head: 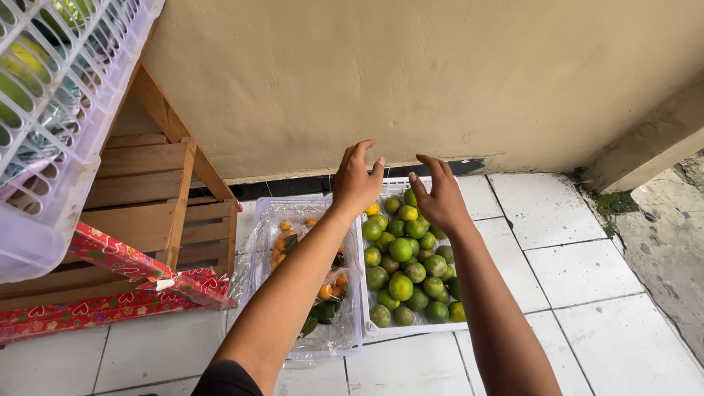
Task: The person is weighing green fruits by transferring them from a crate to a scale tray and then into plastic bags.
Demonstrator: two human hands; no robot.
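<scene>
A white plastic basket (51, 110) with green fruit inside fills the upper left corner, well to the left of both hands. Below it stands a slatted wooden crate (158, 198), its lower edge wrapped in red patterned paper (110, 290). Closer in, just left of and beneath the left forearm, a white tray (253, 242) lined with clear plastic holds small orange fruits (282, 242) and a few dark leaves.

The left hand (356, 180) is raised above the floor, fingers spread and slightly curled, empty and gripping nothing. Directly below and between the two hands sits a second white tray (411, 331) packed with green citrus fruits (407, 268) (some turning yellow), resting on the white tiled floor (579, 293) against the base of the wall. The right hand (440, 194) hovers just beside the left, near but apart from it, palm down, fingers loosely extended and likewise empty; neither hand touches the fruit beneath.

Behind both hands rises a plain beige wall (440, 73). Well to the right of the right hand, the tiles give way to rough grey concrete (667, 249) with a patch of green moss at the seam.
</scene>
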